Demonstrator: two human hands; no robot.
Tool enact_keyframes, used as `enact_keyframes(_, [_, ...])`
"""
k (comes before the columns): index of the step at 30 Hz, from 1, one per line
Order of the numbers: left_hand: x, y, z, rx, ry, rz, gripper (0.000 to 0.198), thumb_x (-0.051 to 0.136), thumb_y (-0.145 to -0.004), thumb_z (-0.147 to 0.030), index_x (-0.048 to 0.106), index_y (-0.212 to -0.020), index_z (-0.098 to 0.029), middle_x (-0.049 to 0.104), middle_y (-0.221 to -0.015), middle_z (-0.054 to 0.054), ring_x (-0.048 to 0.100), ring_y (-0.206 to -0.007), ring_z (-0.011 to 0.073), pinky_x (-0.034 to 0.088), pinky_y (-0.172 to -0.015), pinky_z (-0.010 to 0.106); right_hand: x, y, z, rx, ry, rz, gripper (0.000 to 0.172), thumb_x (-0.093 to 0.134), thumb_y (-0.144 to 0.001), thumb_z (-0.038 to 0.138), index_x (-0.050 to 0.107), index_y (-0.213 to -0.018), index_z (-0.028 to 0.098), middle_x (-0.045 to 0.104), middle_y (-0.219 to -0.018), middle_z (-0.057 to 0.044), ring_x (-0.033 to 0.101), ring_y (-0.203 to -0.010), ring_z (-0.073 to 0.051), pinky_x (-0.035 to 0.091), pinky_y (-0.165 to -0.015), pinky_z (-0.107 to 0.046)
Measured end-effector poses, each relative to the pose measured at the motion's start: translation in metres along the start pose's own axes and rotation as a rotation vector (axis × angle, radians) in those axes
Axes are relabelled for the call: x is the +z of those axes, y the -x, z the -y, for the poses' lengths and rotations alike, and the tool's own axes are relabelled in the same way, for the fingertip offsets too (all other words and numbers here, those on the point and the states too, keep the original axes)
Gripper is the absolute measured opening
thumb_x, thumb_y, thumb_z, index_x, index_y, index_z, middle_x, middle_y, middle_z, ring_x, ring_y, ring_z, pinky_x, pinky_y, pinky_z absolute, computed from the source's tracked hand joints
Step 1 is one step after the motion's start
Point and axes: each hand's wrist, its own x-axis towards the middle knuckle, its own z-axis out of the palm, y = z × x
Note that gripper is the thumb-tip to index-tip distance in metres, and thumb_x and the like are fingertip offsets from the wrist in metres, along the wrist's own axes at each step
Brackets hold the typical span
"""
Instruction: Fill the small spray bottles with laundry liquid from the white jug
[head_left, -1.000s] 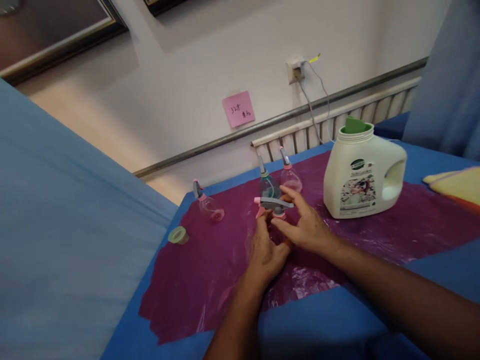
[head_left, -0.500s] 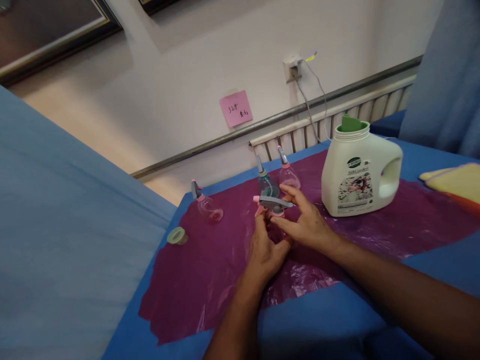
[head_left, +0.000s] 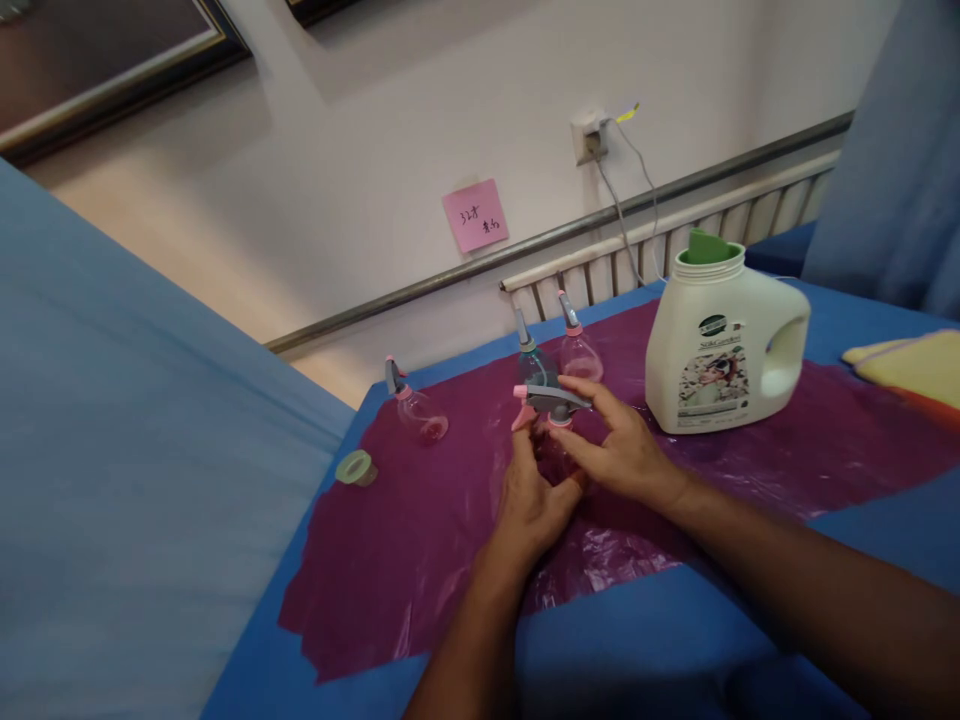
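Observation:
Between my hands stands a spray bottle [head_left: 553, 402] with a grey spray head, pink nozzle, pink trigger and pink collar. My left hand [head_left: 534, 500] is wrapped round its clear body, which is mostly hidden behind the fingers. The fingers and thumb of my right hand [head_left: 622, 452] close on the spray head and collar from the right. Just behind is a teal spray bottle [head_left: 536, 362], and beside it a clear one with a pink collar [head_left: 581, 355]. Another clear spray bottle with pink parts [head_left: 421, 415] stands to the left, with a little pinkish content at its bottom.
A big cream jug [head_left: 716, 350] with a green spout stands at the right. Near the left edge lies a small pale green cap [head_left: 355, 468]. Purple plastic sheeting [head_left: 405, 560] covers the blue table. A yellow cloth [head_left: 907, 360] lies far right; a blue curtain [head_left: 135, 450] hangs left.
The spray head has shifted slightly right and turned a little, its nozzle now a bit higher. My right fingers have moved with it, while my left hand keeps its hold.

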Motion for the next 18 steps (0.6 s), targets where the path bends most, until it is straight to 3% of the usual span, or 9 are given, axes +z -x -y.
enact_keyframes(3, [0.0,0.001,-0.002,-0.019,-0.026,0.003,0.1,0.093,-0.086,-0.031,0.037,-0.17,-0.03,0.063,-0.165,0.014,0.068,-0.146,0.036,0.056,-0.124,0.058,-0.002,-0.004,0.006,0.011,-0.085,-0.055,0.054,0.083,-0.098,0.037,0.07,-0.15,0.029,0.08,-0.144,-0.01,0.079,-0.129,-0.029,0.062,-0.119,-0.051])
enact_keyframes(7, [0.0,0.004,-0.008,-0.096,-0.11,0.006,0.095,0.095,-0.084,-0.035,0.046,-0.166,-0.029,0.064,-0.164,0.014,0.065,-0.149,0.0417,0.049,-0.129,0.066,-0.01,-0.019,0.028,-0.016,-0.284,-0.15,0.045,0.082,-0.102,0.037,0.069,-0.144,0.028,0.083,-0.129,-0.008,0.083,-0.107,-0.023,0.07,-0.103,-0.045])
enact_keyframes(11, [0.005,0.01,-0.013,-0.108,-0.117,0.022,0.086,0.09,-0.088,-0.038,0.049,-0.164,-0.03,0.072,-0.152,0.012,0.072,-0.136,0.0401,0.058,-0.12,0.063,-0.029,-0.037,0.08,-0.196,-0.234,-0.256,0.036,0.088,-0.098,0.032,0.076,-0.131,0.029,0.083,-0.108,-0.003,0.083,-0.095,-0.023,0.072,-0.091,-0.044])
enact_keyframes(14, [0.01,0.013,-0.013,-0.028,-0.123,0.002,0.084,0.085,-0.091,-0.035,0.048,-0.166,-0.027,0.07,-0.154,0.014,0.071,-0.138,0.0388,0.058,-0.122,0.059,-0.038,-0.043,0.122,-0.331,-0.162,-0.349,0.038,0.091,-0.095,0.027,0.08,-0.13,0.035,0.081,-0.114,-0.003,0.082,-0.106,-0.027,0.07,-0.097,-0.048])
enact_keyframes(16, [0.012,0.014,-0.012,0.051,-0.138,-0.011,0.082,0.082,-0.09,-0.031,0.049,-0.165,-0.024,0.067,-0.157,0.017,0.067,-0.144,0.0409,0.054,-0.127,0.06,-0.033,-0.043,0.139,-0.397,-0.098,-0.3,0.039,0.089,-0.096,0.024,0.08,-0.132,0.037,0.081,-0.123,-0.004,0.08,-0.115,-0.028,0.067,-0.106,-0.051])
enact_keyframes(18, [0.015,0.014,-0.01,0.08,-0.116,-0.005,0.077,0.082,-0.089,-0.029,0.056,-0.162,-0.028,0.068,-0.157,0.014,0.064,-0.149,0.0423,0.053,-0.129,0.06,-0.016,-0.037,0.141,-0.494,-0.043,-0.084,0.04,0.083,-0.097,0.018,0.078,-0.132,0.037,0.081,-0.126,-0.004,0.078,-0.122,-0.029,0.064,-0.111,-0.053])
